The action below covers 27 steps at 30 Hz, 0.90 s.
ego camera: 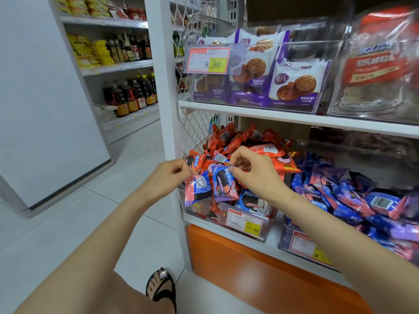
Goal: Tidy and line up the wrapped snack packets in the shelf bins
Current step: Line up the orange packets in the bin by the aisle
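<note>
My left hand (169, 175) pinches the top edge of a pink-and-blue snack packet (198, 188), which hangs in front of the left clear bin (260, 232). My right hand (251, 169) pinches the top of a purple-and-blue packet (223, 183) right beside it. Both packets are lifted just above the bin's front left corner. Behind them the bin is heaped with red packets (240, 138) lying at all angles. A second clear bin (301, 245) to the right holds a jumble of blue, pink and purple packets (353, 200).
The shelf above carries a clear bin of purple waffle-biscuit packs (288, 82) with a 9.90 price tag (207, 60), and a bin of large bags (376, 64). A white shelf post (166, 109) stands left of the bins. An orange base panel (249, 264) and my sandalled foot (162, 286) lie below.
</note>
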Motion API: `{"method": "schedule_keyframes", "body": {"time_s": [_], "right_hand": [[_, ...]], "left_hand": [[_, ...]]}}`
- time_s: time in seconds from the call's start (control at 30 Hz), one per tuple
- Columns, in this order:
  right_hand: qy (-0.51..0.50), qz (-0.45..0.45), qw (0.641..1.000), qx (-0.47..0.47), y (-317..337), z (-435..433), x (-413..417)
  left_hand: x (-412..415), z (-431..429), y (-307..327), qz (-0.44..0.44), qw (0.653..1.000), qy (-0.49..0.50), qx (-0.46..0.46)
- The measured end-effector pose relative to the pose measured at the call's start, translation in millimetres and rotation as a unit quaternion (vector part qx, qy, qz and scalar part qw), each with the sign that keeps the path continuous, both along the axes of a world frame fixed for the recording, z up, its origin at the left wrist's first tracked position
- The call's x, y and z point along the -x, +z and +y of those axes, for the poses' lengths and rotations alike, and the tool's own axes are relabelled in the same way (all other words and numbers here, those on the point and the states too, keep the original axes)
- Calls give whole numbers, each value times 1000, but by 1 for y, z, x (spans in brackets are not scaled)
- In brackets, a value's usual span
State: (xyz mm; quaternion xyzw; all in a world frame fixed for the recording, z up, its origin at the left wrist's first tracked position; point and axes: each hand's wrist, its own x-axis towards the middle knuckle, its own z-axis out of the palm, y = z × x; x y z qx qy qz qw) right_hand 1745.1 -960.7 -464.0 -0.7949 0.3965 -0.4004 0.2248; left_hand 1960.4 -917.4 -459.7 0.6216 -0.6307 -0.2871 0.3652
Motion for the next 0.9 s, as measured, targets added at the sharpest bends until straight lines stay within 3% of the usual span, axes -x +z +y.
{"method": "schedule_keyframes", "body": {"time_s": [0.3, 0.53, 0.67, 0.77, 0.9], "right_hand": [[7, -17, 1000, 0, 7, 8, 5], [-34, -61, 998, 10, 28, 31, 59], [-127, -68, 989, 22, 40, 35, 121], [-225, -57, 972, 24, 40, 30, 162], [-297, 105, 948, -31, 29, 22, 194]], "left_hand": [[7, 7, 7, 30, 998, -20, 42], [56, 25, 21, 89, 982, -109, 122], [119, 15, 30, 27, 966, -182, 181], [177, -9, 29, -8, 964, -164, 208], [223, -33, 18, -107, 964, -164, 180]]}}
